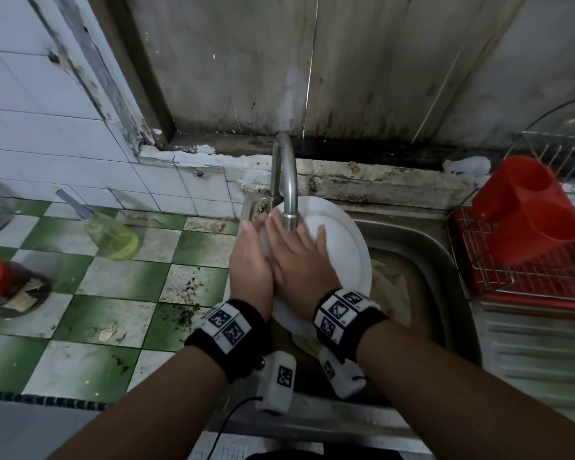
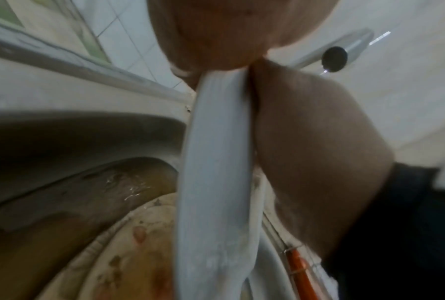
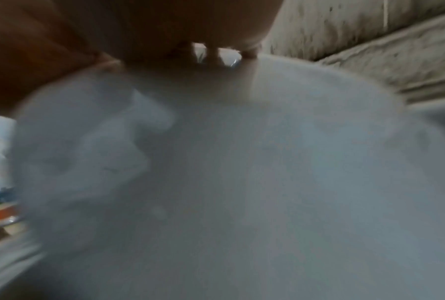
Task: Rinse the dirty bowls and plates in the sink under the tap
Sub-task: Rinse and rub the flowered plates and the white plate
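A white plate (image 1: 342, 247) is held tilted over the steel sink (image 1: 422, 240), its upper rim just beneath the curved tap (image 1: 287, 194). My left hand (image 1: 249, 260) grips the plate's left rim, fingers behind it. The right hand (image 1: 299, 257) lies flat on the plate's face with its fingers spread. In the left wrist view the plate's rim (image 2: 216, 162) runs edge-on between my left palm (image 2: 216, 30) and my right hand (image 2: 306, 142). The blurred right wrist view is filled by the plate's face (image 3: 267, 182). Dirty plates (image 2: 129, 253) lie in murky water below.
A red cutlery holder (image 1: 528, 220) sits in a wire dish rack (image 1: 478, 270) right of the sink. On the green-and-white tiled counter (image 1: 120, 280) at the left stand a yellow-green soap bottle (image 1: 113, 234) and a red-lidded jar (image 1: 0, 283).
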